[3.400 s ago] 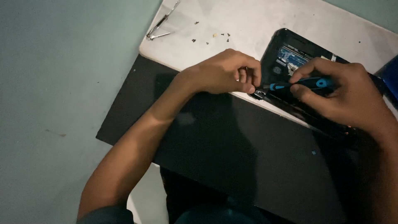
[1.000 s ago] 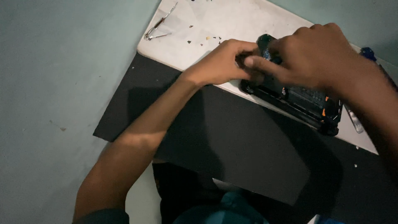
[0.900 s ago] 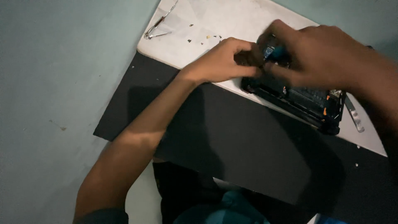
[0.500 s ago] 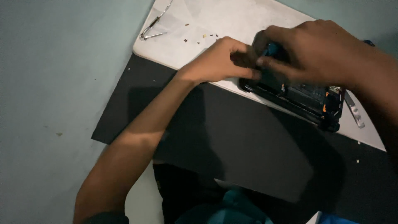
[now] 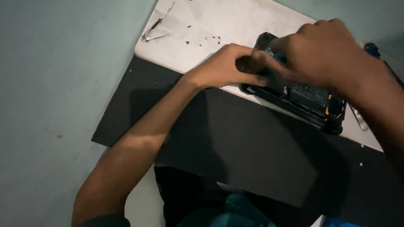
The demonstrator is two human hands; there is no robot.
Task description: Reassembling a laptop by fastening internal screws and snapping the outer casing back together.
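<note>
An opened black phone (image 5: 313, 101), its inner parts exposed, lies on a white board (image 5: 235, 21). My left hand (image 5: 225, 67) is curled against the phone's left end and grips it. My right hand (image 5: 326, 52) reaches over the phone from the right and is blurred. Its fingers close on the same left end, next to a small blue part (image 5: 275, 54) inside the phone. A blue-handled tool (image 5: 372, 48) lies on the board behind my right wrist.
The white board rests on a black mat (image 5: 235, 143) on a pale grey-green surface. Metal tweezers (image 5: 155, 28) lie at the board's far left corner, with several tiny screws (image 5: 208, 39) scattered near them. A small metal piece (image 5: 360, 120) lies right of the phone.
My right hand no longer holds the blue screwdriver over the phone's middle. It has moved to the phone's left end, where it meets my left hand. My left hand has stayed in place.
</note>
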